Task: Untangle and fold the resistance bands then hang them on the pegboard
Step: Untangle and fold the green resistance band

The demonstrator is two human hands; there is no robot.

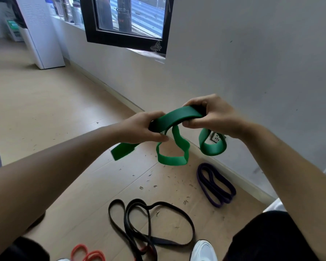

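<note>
A wide green resistance band [177,117] arches between my two hands above the floor. My left hand [139,129] grips its left part, with a flat end sticking out below the wrist. My right hand [213,115] grips the right part. Two green loops hang down beneath the hands. On the wooden floor lie a purple band [215,185] near the wall, a tangled black band [151,223] in front of me, and a red band [87,254] at the bottom edge. No pegboard is in view.
A grey wall [252,63] with a black-framed window [128,23] runs along the right. A white cabinet [41,34] stands at the far left. My white shoe [203,250] rests beside the black band. Small debris is scattered on the floor.
</note>
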